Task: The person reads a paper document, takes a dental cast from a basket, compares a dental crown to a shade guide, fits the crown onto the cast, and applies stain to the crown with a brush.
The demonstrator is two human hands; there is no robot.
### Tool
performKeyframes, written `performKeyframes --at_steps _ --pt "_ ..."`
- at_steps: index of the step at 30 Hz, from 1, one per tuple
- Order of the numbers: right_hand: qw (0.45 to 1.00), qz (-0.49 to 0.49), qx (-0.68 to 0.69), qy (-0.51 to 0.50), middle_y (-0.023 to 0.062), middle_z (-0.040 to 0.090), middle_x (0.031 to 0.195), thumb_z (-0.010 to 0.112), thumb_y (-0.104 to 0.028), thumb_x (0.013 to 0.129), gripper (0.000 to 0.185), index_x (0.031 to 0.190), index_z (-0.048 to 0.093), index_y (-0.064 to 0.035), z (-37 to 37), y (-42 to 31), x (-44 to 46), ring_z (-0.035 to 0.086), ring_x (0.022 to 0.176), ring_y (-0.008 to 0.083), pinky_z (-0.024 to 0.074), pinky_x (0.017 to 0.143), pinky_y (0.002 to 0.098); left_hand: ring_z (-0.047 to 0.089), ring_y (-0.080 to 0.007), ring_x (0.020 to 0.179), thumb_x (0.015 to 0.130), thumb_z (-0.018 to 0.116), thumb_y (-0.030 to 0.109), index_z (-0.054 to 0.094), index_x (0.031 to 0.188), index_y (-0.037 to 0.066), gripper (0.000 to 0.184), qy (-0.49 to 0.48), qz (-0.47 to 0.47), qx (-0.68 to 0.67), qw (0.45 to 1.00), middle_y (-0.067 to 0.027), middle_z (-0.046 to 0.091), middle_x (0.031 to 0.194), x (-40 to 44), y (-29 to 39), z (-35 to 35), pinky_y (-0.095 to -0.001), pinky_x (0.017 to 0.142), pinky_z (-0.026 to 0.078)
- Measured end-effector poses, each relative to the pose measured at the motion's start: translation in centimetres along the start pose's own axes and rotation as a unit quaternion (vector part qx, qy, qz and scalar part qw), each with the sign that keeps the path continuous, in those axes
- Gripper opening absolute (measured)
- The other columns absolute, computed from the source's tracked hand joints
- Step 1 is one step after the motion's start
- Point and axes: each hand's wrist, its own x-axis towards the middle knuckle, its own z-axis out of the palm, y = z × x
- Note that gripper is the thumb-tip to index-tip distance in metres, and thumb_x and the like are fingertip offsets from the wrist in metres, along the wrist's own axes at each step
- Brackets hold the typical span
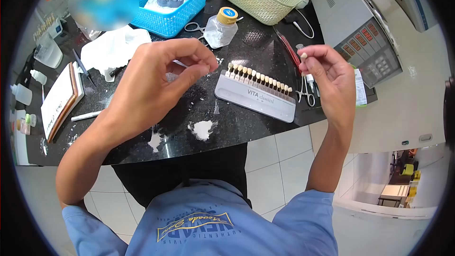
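Visibly, right hand [334,80] pinches pale piece [304,56], its long axis unclear; left hand [159,78] narrow.

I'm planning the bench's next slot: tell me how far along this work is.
Looks done: the shade guide is laid out, its tabs in a row. In hand: the right hand holds a small tooth-coloured piece; whether the left hand holds anything is unclear. Probably left: setting that piece down and clearing the white powder off the counter.
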Motion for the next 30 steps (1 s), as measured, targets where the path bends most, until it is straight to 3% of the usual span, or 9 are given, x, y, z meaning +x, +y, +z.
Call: performKeyframes --at_steps 3,7,11,16,19,21,24,27,30 --pt "1.0 0.019 0.02 0.005 0.0055 0.065 0.095 0.061 -0.004 0.094 0.009 0.1 0.061 0.0023 -0.1 1.2 -1.6 0.062 0.084 0.0087 0.0518 0.076 0.0228 0.066 -0.0201 0.085 0.089 0.059 -0.002 0.067 0.097 -0.005 0.012 -0.003 0.038 0.116 0.993 -0.0111 0.067 0.093 0.0 -0.8 0.1 -0.0306 0.077 0.054" --pt "0.993 0.1 0.056 0.018 0.0057 0.064 0.093 0.06 -0.003 0.094 0.011 0.103 0.061 0.0027 -0.2 2.3 -3.1 0.062 0.086 0.0098 0.0513 0.077 0.023 0.066 -0.0234 0.085 0.088 0.061 -0.001 0.067 0.098 -0.005 0.012 -0.024 0.007 0.15 0.988 -0.013 0.067 0.093 0.0 -1.3 -0.3 -0.032 0.076 0.054" --pt "0.995 0.09 0.021 0.027 0.0048 0.063 0.092 0.059 -0.004 0.094 0.016 0.108 0.063 0.0036 0.9 1.8 -3.1 0.059 0.088 0.0086 0.0476 0.08 0.0233 0.066 -0.0184 0.084 0.09 0.06 0.0 0.066 0.095 -0.004 0.009 0.0 -0.027 0.085 0.996 -0.01 0.067 0.091 0.0 -1.2 -0.6 -0.0298 0.074 0.053" --pt "0.999 -0.016 0.026 -0.034 0.0041 0.064 0.093 0.058 -0.003 0.095 0.011 0.099 0.066 0.0017 3.8 -0.8 -0.3 0.058 0.085 0.0065 0.0454 0.077 0.0211 0.065 -0.01 0.086 0.093 0.061 0.007 0.064 0.099 -0.004 0.012 -0.001 -0.058 -0.024 0.998 -0.0056 0.067 0.089 -0.1 -0.2 -2.7 -0.025 0.079 0.053" --pt "0.996 -0.049 0.042 -0.056 0.0028 0.064 0.087 0.055 -0.002 0.095 0.011 0.097 0.065 0.0002 6.7 -3.3 1.9 0.057 0.078 0.0055 0.0459 0.071 0.0208 0.066 -0.0105 0.087 0.093 0.064 0.011 0.065 0.099 -0.003 0.015 0.027 -0.062 -0.042 0.997 -0.0057 0.068 0.09 -0.8 -0.7 -4.5 -0.0248 0.078 0.052" --pt "0.989 0.006 0.086 -0.12 0.0014 0.063 0.082 0.055 -0.003 0.095 0.01 0.097 0.064 -0.0004 8.5 -4.9 3.1 0.058 0.074 0.0057 0.0461 0.067 0.0212 0.067 -0.0109 0.086 0.092 0.067 0.014 0.067 0.101 -0.002 0.018 0.046 -0.058 -0.076 0.994 -0.0069 0.07 0.091 -1.2 -1.5 -5.7 -0.025 0.077 0.053" --pt "0.984 -0.054 0.077 -0.149 0.004 0.067 0.079 0.056 -0.004 0.094 0.011 0.098 0.065 -0.0011 11.6 -5.3 4.8 0.061 0.071 0.0071 0.0466 0.062 0.0222 0.068 -0.0113 0.082 0.091 0.068 0.013 0.069 0.107 -0.003 0.023 0.063 -0.094 -0.181 0.977 -0.0091 0.073 0.09 -1.6 -2.7 -7.4 -0.025 0.076 0.055" --pt "0.981 -0.084 0.027 -0.173 0.0073 0.07 0.08 0.055 -0.003 0.093 0.014 0.101 0.067 -0.0006 13.8 -5.1 5.9 0.06 0.065 0.0073 0.0487 0.061 0.0231 0.069 -0.0132 0.089 0.093 0.065 0.012 0.068 0.11 -0.002 0.023 0.069 -0.106 -0.263 0.956 -0.0112 0.072 0.096 -2.1 -4.1 -8.0 -0.0266 0.081 0.056" --pt "0.981 -0.052 0.083 -0.168 0.0091 0.071 0.083 0.055 -0.002 0.094 0.014 0.102 0.065 0.003 15.4 -5.5 5.7 0.063 0.067 0.0083 0.0514 0.063 0.0225 0.069 -0.0151 0.092 0.095 0.062 0.01 0.065 0.115 -0.003 0.025 0.072 -0.12 -0.311 0.94 -0.0132 0.071 0.101 -2.6 -4.9 -8.2 -0.0283 0.087 0.056"
